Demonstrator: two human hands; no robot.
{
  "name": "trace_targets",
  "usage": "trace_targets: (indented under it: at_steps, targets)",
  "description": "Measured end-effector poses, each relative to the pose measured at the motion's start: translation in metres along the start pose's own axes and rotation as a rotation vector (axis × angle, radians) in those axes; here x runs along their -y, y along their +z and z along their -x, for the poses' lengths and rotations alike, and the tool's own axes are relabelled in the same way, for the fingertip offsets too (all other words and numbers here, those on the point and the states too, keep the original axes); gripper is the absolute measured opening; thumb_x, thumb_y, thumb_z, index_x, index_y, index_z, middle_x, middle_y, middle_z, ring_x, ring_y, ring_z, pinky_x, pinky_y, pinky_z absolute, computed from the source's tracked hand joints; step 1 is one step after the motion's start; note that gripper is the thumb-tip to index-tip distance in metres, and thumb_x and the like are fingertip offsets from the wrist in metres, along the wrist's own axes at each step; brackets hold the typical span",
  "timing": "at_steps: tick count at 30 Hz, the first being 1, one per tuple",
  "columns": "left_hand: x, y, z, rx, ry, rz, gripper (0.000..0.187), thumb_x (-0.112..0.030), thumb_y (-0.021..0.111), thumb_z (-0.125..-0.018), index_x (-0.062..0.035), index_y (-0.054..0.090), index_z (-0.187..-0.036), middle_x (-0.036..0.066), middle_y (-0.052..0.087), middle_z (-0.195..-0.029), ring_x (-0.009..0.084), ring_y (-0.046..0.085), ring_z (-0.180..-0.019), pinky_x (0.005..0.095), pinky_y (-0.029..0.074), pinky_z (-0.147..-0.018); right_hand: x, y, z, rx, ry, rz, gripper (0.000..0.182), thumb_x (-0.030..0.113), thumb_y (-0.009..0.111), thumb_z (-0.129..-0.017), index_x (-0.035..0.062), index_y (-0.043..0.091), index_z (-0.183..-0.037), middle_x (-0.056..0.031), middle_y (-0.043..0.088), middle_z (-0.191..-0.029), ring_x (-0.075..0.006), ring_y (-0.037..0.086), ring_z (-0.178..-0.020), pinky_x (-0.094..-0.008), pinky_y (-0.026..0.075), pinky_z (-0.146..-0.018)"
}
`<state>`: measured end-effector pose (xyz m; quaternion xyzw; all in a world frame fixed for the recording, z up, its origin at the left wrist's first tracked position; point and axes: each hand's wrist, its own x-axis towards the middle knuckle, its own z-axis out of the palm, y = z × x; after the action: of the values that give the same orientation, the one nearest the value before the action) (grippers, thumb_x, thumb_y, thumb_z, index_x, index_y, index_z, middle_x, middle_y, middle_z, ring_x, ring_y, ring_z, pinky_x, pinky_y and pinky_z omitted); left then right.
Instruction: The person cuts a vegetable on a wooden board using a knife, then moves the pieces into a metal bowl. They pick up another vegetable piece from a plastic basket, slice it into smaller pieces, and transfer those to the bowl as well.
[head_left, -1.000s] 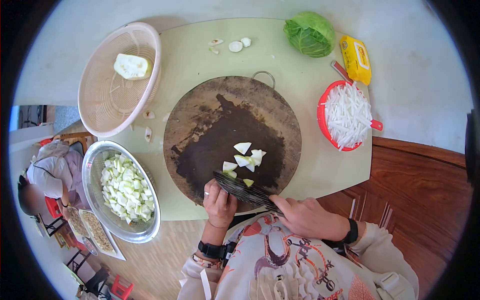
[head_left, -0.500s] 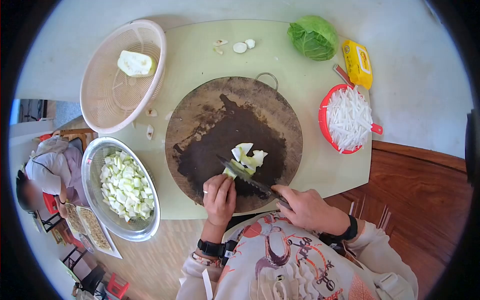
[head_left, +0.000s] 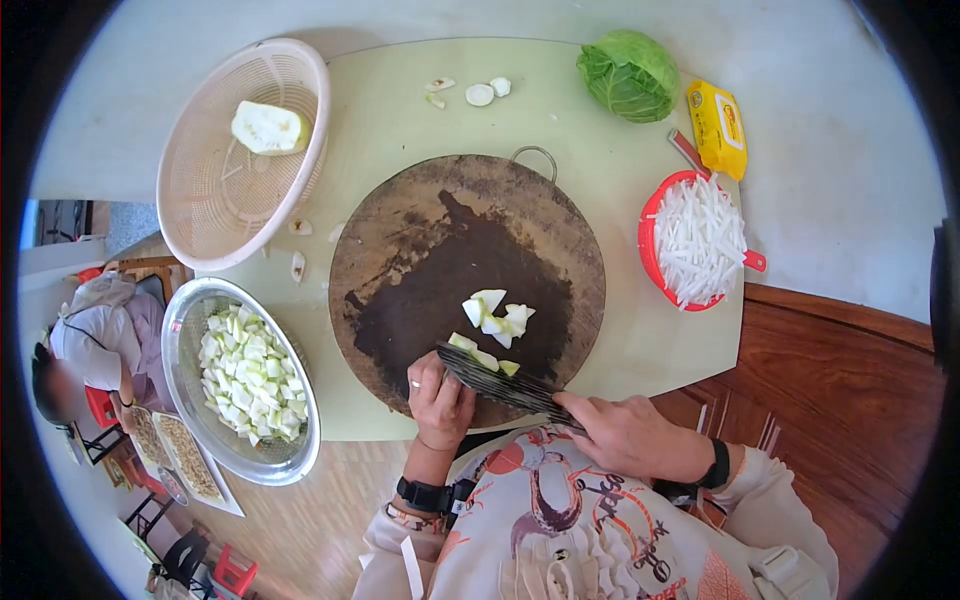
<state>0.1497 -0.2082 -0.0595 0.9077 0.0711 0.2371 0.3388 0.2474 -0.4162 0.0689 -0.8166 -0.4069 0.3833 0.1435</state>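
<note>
My right hand (head_left: 637,438) grips the handle of a kitchen knife (head_left: 500,385) with a dark blade, its flat side turned partly up. At the blade's tip end, my left hand (head_left: 440,400) has its fingers curled in against the blade; anything under them is hidden. Cut pieces of a pale green vegetable (head_left: 497,318) lie on the round wooden chopping board (head_left: 400,220). A few more pieces rest along the far edge of the blade.
Left stand a metal colander (head_left: 310,420) of vegetable chunks and a pink plastic basket (head_left: 185,200) holding a larger vegetable piece (head_left: 270,128). A cabbage (head_left: 628,77), a yellow wipes pack (head_left: 717,130) and a red colander (head_left: 650,250) of white strips sit right. Another person (head_left: 100,335) is far left.
The knife has come down and toward me, its blade now tilted flatter. Pieces beside the blade have separated from the small pile. Both hands have shifted only slightly.
</note>
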Motion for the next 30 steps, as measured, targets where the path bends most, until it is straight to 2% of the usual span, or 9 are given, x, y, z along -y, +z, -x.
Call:
trace_targets:
  at_steps: [3,7,9,12,16,21,28,30]
  targets:
    - [0.002,0.002,0.001,-0.013,0.002,0.007,0.03,0.003,0.07,-0.061,0.0017,0.061,-0.09,0.015,0.06,-0.096,0.0329,0.058,-0.088,0.0402,0.048,-0.077,-0.002,0.005,-0.011,-0.016,-0.012,-0.027,0.045,0.019,0.06,-0.084,-0.0001,0.044,-0.122,-0.0164,0.062,-0.072,-0.0318,0.063,-0.055,-0.0402,0.05,-0.046]
    - [0.003,0.004,0.004,-0.043,-0.006,0.004,0.031,0.007,0.069,-0.062,-0.0004,0.06,-0.091,0.016,0.06,-0.095,0.034,0.059,-0.087,0.0399,0.049,-0.077,-0.004,0.012,-0.037,-0.021,-0.006,-0.066,0.041,0.019,0.057,-0.086,0.0002,0.044,-0.121,-0.0193,0.063,-0.072,-0.0341,0.063,-0.057,-0.043,0.049,-0.047]
    - [0.0,0.003,0.002,-0.05,-0.017,-0.006,0.03,0.007,0.069,-0.062,-0.0007,0.06,-0.091,0.016,0.06,-0.095,0.0339,0.059,-0.086,0.04,0.049,-0.076,-0.002,0.013,-0.041,-0.091,-0.007,-0.076,0.037,0.018,0.055,-0.087,0.0015,0.046,-0.119,-0.0195,0.063,-0.072,-0.0343,0.063,-0.057,-0.0437,0.049,-0.048]
    - [-0.004,0.003,-0.004,-0.064,-0.03,0.008,0.029,0.007,0.069,-0.063,-0.0012,0.059,-0.089,0.016,0.059,-0.095,0.0339,0.058,-0.086,0.0401,0.048,-0.076,-0.007,0.017,-0.037,-0.117,0.037,-0.194,0.037,0.018,0.056,-0.087,0.0028,0.046,-0.12,-0.0183,0.064,-0.074,-0.0336,0.063,-0.057,-0.0427,0.05,-0.049]
    - [-0.005,0.0,-0.004,-0.065,-0.016,-0.006,0.029,0.008,0.068,-0.064,0.0003,0.06,-0.091,0.014,0.059,-0.096,0.0307,0.058,-0.086,0.0376,0.048,-0.075,-0.006,0.004,-0.017,-0.152,-0.003,-0.163,0.04,0.019,0.057,-0.086,0.0028,0.047,-0.121,-0.0165,0.065,-0.076,-0.0329,0.063,-0.057,-0.0412,0.05,-0.049]
    - [-0.003,0.0,0.001,-0.05,-0.017,0.014,0.029,0.008,0.068,-0.062,0.0009,0.059,-0.089,0.014,0.059,-0.097,0.0314,0.058,-0.087,0.0376,0.048,-0.074,-0.006,0.001,0.005,-0.026,-0.039,-0.037,0.046,0.02,0.061,-0.082,0.0014,0.046,-0.121,-0.0152,0.063,-0.073,-0.0314,0.063,-0.056,-0.0394,0.049,-0.047]
    - [-0.003,-0.001,0.0,-0.027,-0.019,0.023,0.028,0.008,0.068,-0.062,0.0018,0.059,-0.087,0.015,0.059,-0.097,0.0324,0.057,-0.087,0.039,0.048,-0.075,-0.008,0.004,0.005,-0.042,-0.051,-0.021,0.043,0.018,0.06,-0.082,0.0009,0.046,-0.119,-0.0148,0.062,-0.072,-0.0303,0.062,-0.055,-0.0377,0.049,-0.046]
    - [-0.001,-0.001,0.001,-0.031,-0.015,0.014,0.028,0.008,0.068,-0.062,0.0018,0.059,-0.087,0.015,0.059,-0.097,0.0324,0.057,-0.087,0.0391,0.048,-0.075,-0.004,0.001,-0.001,0.006,-0.013,-0.043,0.039,0.019,0.061,-0.084,0.0037,0.049,-0.118,-0.017,0.065,-0.081,-0.0318,0.063,-0.056,-0.0386,0.049,-0.047]
